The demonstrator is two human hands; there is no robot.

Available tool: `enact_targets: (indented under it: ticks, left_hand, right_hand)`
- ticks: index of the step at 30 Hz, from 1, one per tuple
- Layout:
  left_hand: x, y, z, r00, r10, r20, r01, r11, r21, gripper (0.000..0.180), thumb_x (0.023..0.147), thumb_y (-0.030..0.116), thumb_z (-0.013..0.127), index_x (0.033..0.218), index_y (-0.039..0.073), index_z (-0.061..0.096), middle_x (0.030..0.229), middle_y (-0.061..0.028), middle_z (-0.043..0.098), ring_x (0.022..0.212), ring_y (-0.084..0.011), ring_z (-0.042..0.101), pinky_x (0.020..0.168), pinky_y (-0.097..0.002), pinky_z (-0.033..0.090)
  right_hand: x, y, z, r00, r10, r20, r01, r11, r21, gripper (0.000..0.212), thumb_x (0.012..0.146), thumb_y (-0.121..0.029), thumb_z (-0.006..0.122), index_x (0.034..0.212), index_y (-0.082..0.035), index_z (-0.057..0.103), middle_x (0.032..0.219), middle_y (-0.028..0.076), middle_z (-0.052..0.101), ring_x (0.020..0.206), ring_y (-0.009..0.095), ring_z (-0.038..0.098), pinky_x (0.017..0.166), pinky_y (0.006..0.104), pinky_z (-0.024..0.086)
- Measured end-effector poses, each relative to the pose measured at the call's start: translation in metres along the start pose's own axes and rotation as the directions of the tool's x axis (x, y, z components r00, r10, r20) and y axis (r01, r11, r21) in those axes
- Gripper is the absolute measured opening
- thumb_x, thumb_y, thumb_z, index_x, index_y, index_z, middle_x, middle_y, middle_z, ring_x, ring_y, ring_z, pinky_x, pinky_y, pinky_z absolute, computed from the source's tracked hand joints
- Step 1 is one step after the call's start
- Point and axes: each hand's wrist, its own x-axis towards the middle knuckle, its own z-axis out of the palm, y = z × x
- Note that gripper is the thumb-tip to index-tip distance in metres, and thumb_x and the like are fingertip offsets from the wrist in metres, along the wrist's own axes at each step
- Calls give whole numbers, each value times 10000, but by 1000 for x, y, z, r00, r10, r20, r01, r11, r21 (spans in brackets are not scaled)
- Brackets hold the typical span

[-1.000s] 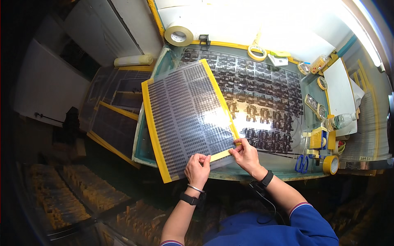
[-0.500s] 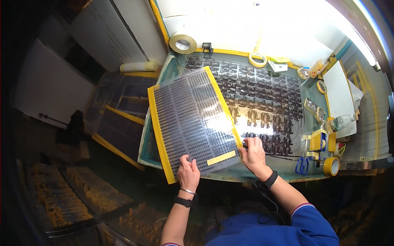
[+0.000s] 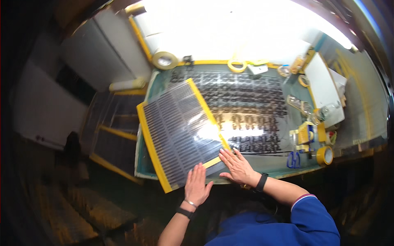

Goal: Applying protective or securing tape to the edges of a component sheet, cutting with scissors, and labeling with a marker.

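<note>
A clear film sheet [image 3: 174, 131] with rows of small dark marks lies tilted over the left part of the table. Yellow tape [image 3: 152, 147] runs along both its long sides. My left hand [image 3: 197, 187] rests on its near edge, fingers stretched out and holding nothing. On the near right corner lies my right hand [image 3: 239, 167], open and flat, fingers spread. Between the hands shows a short yellow strip [image 3: 211, 163], partly covered by fingers. Beneath and to the right is a larger film [image 3: 250, 94] with dark blocky patterns.
Along the table's [image 3: 139, 164] back stand a wide tape roll [image 3: 165, 60] and a yellow tape ring [image 3: 237, 65]. At right are blue-handled scissors [image 3: 293, 160], another tape roll [image 3: 324, 155] and a clear bottle [image 3: 328, 111]. More taped sheets [image 3: 115, 145] lie at left.
My right hand, earlier closed around a small dark thing at the corner, now lies spread flat. My left fingers have straightened from a curl. The whole view has shifted.
</note>
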Motion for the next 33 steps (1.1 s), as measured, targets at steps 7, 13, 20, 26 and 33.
enact_targets:
  ticks: [7,13,20,26,33]
  left_hand:
    - [-11,-4,0,997,-80,23,81,995,-65,636,900,262,487,1374,-84,243,1453,-253,216,1358,-377,197,1106,-482,136]
    - [39,20,28,999,16,30,-13,994,-107,653,911,258,460,1386,-93,182,1470,-269,134,1375,-400,107,1117,-482,72]
    - [44,39,37,991,-93,97,84,992,98,776,886,418,493,1408,-51,161,1444,-353,32,1359,-477,-3,1067,-588,25]
    - [53,57,34,978,-171,118,153,976,154,766,862,534,479,1442,111,210,1436,-368,24,1357,-484,-20,1027,-639,4]
    - [46,49,30,986,-155,61,148,984,100,747,859,541,480,1429,113,259,1442,-356,23,1359,-477,-14,1023,-639,-1]
  right_hand:
    - [-39,27,-21,956,148,-253,-134,988,73,533,897,-433,484,1254,-37,488,1369,146,413,1282,288,370,1064,464,261]
    - [-197,71,-56,699,568,-435,-488,823,291,158,764,-33,576,917,-34,614,889,112,601,827,286,592,719,369,492]
    - [-259,157,-32,266,853,-449,-861,420,287,406,795,-125,570,1176,-20,474,1064,187,507,1002,367,492,861,418,424]
    - [-240,183,-26,304,856,-419,-912,388,131,306,826,-124,581,1103,-27,492,984,159,499,995,350,476,862,419,395]
    - [-271,132,-57,161,875,-457,-811,381,444,281,941,-197,471,1118,20,498,1036,208,569,966,347,549,835,371,425]
